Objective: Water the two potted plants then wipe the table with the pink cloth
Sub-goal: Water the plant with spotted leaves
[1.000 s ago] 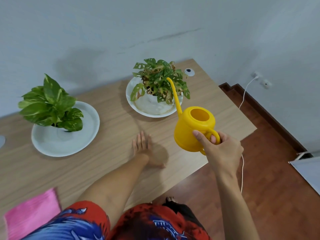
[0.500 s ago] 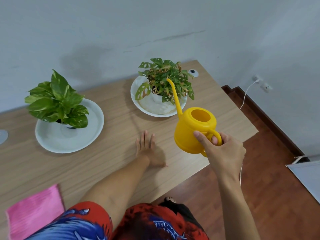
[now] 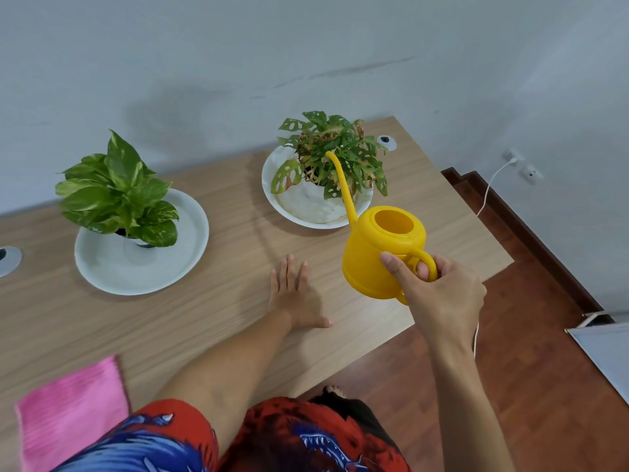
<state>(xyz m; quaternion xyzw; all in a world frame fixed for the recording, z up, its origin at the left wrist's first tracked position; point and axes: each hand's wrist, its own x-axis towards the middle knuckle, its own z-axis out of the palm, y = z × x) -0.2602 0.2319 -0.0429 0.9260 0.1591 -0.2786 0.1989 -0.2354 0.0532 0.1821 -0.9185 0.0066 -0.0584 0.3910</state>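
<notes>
My right hand [image 3: 439,294] grips the handle of a yellow watering can [image 3: 377,250], held above the table's right end. Its long spout points up into the leaves of the right potted plant [image 3: 333,155], which stands in a white dish [image 3: 306,209]. The left potted plant [image 3: 119,192] with broad green leaves stands in another white dish [image 3: 143,267]. My left hand [image 3: 296,294] lies flat on the wooden table [image 3: 221,318], fingers apart, holding nothing. A pink cloth [image 3: 71,407] lies at the table's near left edge.
A grey wall runs behind the table. Round cable grommets sit at the far right corner [image 3: 386,141] and the left edge [image 3: 8,260]. To the right are a wooden floor [image 3: 510,386], a wall socket with a white cable [image 3: 490,189], and a white panel [image 3: 606,352].
The view has shifted slightly, so the plants sit a little further right in frame. The watering can stays in my right hand near the right plant. My left hand has not moved.
</notes>
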